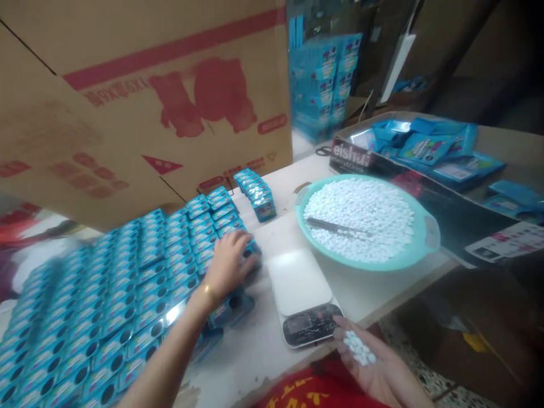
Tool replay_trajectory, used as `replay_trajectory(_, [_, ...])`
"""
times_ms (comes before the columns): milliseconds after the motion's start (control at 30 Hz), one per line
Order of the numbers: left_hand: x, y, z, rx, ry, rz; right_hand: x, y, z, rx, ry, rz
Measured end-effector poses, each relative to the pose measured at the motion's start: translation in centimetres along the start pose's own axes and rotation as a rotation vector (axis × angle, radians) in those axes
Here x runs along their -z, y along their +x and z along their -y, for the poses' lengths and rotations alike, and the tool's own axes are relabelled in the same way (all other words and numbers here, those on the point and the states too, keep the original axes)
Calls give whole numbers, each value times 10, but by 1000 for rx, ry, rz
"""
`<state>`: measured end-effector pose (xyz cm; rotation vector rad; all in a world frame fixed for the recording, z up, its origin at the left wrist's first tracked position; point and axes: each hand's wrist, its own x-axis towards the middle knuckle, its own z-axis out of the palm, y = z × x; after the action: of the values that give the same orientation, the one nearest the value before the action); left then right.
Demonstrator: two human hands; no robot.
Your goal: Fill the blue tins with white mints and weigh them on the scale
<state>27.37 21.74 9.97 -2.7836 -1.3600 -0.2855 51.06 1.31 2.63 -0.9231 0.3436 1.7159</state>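
My left hand [229, 258] reaches over the right end of the rows of small blue boxes [148, 266]. Its fingers are bent around one small blue box [256, 247] at that edge; blur hides how firmly they grip. My right hand [374, 360] is palm up and cupped, low at the table's front edge, with a small heap of white tablets [359, 348] in it. Its fingertips are by the dark control panel of a white kitchen scale [300, 283]. Behind the scale, a mint-green basin [365, 265] holds many white tablets, and a dark, flat tool [335, 226] rests on them.
A large brown carton [127, 113] stands behind the boxes. A short row of blue boxes [257, 195] sits apart near it. At the right is an open black carton [425, 187] with blue packs [433, 147]. Blue boxes are stacked high [323, 85] at the back.
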Motion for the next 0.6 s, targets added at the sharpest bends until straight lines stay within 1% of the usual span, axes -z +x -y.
replay_trajectory(67, [-10,58,8,22,90,11,-1,0,3,6,5,4])
replay_trajectory(133, [-26,109,14,52,174,49,-1,-1,6,29,4,-7])
replay_trajectory(200, [-42,145,18,50,203,68,1,-1,9,63,15,-25])
replay_trajectory(267, [-54,165,19,38,217,87,3,-1,11,88,38,-41])
replay_trajectory(333, [-58,170,17,18,230,106,2,-1,13,99,50,-41])
replay_trajectory(400, [-50,163,12,-13,236,120,1,-1,15,91,48,-22])
replay_trajectory(433, [-43,156,8,-32,239,120,0,-1,15,80,42,-7])
replay_trajectory(500, [-22,137,-4,-77,250,112,-2,0,15,59,27,18])
replay_trajectory(533, [-10,125,-13,-105,257,104,-2,0,15,49,17,28])
replay_trajectory(600, [13,100,-35,-155,249,140,-2,1,14,30,2,45])
